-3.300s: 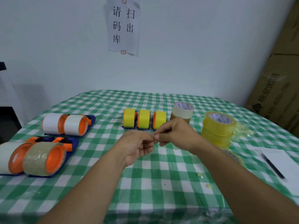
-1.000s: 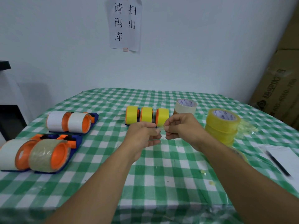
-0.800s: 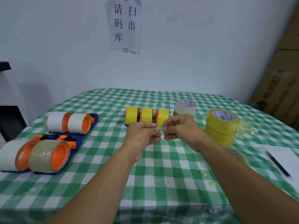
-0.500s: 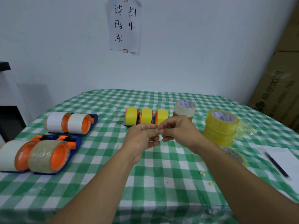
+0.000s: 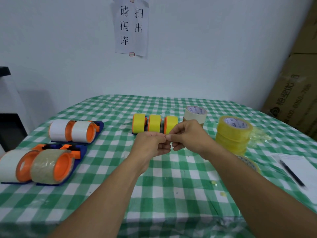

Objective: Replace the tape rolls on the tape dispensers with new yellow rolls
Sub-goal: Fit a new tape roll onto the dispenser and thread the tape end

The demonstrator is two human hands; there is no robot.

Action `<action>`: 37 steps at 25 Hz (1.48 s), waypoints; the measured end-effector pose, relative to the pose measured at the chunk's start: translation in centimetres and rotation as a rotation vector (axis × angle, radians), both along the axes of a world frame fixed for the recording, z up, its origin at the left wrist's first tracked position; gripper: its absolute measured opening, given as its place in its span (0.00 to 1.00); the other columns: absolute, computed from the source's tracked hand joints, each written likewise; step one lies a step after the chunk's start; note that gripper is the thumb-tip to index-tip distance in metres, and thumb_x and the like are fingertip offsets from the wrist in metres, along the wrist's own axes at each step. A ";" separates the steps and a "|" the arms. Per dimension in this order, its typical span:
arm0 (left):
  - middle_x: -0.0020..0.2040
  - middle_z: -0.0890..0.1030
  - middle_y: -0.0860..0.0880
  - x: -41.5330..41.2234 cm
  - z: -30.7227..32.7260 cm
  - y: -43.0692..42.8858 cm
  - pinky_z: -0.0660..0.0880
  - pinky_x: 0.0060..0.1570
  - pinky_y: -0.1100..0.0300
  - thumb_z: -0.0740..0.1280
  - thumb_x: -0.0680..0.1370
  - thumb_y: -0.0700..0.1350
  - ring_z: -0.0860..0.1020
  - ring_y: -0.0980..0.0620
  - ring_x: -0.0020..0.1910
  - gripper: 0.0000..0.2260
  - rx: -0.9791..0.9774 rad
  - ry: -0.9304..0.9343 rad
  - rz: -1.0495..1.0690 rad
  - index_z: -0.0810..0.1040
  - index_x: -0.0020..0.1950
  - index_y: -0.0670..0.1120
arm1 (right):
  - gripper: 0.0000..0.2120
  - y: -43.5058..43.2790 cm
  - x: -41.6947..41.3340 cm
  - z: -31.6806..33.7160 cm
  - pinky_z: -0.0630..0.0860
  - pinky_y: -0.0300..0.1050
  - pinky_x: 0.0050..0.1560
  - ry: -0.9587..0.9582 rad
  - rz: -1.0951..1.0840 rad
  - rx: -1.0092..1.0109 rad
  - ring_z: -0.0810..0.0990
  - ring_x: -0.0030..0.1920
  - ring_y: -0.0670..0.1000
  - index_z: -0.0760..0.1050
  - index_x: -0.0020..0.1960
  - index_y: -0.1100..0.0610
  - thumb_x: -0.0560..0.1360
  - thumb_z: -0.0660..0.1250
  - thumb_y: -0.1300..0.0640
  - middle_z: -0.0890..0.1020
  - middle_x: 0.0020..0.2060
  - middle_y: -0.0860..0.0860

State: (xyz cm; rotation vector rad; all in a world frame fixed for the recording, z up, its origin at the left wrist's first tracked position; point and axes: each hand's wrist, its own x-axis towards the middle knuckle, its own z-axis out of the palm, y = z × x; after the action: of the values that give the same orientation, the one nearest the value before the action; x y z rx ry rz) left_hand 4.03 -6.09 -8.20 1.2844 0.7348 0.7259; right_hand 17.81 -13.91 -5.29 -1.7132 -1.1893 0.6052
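Note:
My left hand (image 5: 151, 146) and my right hand (image 5: 188, 136) meet above the middle of the table, fingertips pinched together on a small scrap of clear tape that barely shows. Just behind them stand three dispensers with yellow rolls (image 5: 154, 125) in a row. At the left, two blue-and-orange dispensers with white rolls (image 5: 72, 133) lie side by side. Nearer me sit two more dispensers, one with a white roll and one with a brownish clear roll (image 5: 49, 166). A stack of new yellow rolls (image 5: 233, 134) stands to the right.
A beige roll (image 5: 194, 113) stands behind my right hand. A flat roll (image 5: 250, 164) lies partly hidden by my right forearm. Paper with a black pen (image 5: 291, 172) lies at the right edge. Crumpled tape scraps (image 5: 259, 136) and cardboard boxes (image 5: 295, 93) are beyond.
A second ago my hands were slightly apart with a clear strip stretched between them; the fingertips have now closed together. Nothing on the table has moved.

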 end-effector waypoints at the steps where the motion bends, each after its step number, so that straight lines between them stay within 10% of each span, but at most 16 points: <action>1: 0.42 0.85 0.36 0.0 0.1 -0.1 0.83 0.50 0.49 0.69 0.76 0.30 0.84 0.43 0.40 0.04 0.010 0.004 -0.021 0.84 0.48 0.34 | 0.06 0.0 0.1 -0.1 0.82 0.45 0.38 0.034 -0.014 0.000 0.81 0.33 0.50 0.81 0.40 0.63 0.73 0.76 0.63 0.82 0.32 0.59; 8: 0.38 0.82 0.42 0.0 0.1 -0.4 0.84 0.46 0.55 0.69 0.79 0.33 0.81 0.48 0.38 0.03 0.032 -0.001 -0.105 0.82 0.47 0.36 | 0.07 -0.1 0.2 -0.6 0.79 0.43 0.32 0.371 -0.021 0.040 0.77 0.32 0.49 0.79 0.42 0.61 0.73 0.76 0.62 0.80 0.32 0.55; 19: 0.42 0.86 0.41 -0.3 1.1 -0.1 0.84 0.44 0.51 0.65 0.81 0.39 0.84 0.45 0.44 0.09 -0.220 0.046 -0.172 0.83 0.48 0.36 | 0.07 0.2 0.5 -1.2 0.76 0.52 0.43 -0.816 0.149 0.122 0.80 0.41 0.54 0.86 0.47 0.61 0.77 0.68 0.64 0.83 0.40 0.56; 31: 0.36 0.84 0.42 0.1 1.6 -0.9 0.84 0.39 0.56 0.67 0.78 0.34 0.84 0.48 0.38 0.04 -0.271 0.049 -0.149 0.82 0.47 0.35 | 0.02 -2.0 0.6 -0.5 0.70 0.32 0.41 -0.665 0.153 0.183 0.76 0.39 0.41 0.86 0.46 0.57 0.74 0.76 0.59 0.78 0.37 0.41; 37: 0.46 0.86 0.39 0.4 1.2 -2.6 0.84 0.45 0.49 0.62 0.80 0.35 0.86 0.43 0.48 0.11 -0.251 0.093 -0.199 0.83 0.51 0.33 | 0.05 -3.6 0.4 0.4 0.79 0.52 0.43 -0.790 0.114 0.018 0.81 0.39 0.50 0.84 0.42 0.58 0.76 0.71 0.61 0.81 0.36 0.46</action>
State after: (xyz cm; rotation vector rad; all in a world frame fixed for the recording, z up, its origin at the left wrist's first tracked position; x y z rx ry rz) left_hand 4.44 -8.69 -6.99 1.1473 0.7356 0.4012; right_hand 18.17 -17.50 -4.90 -1.9394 -1.8285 -0.0536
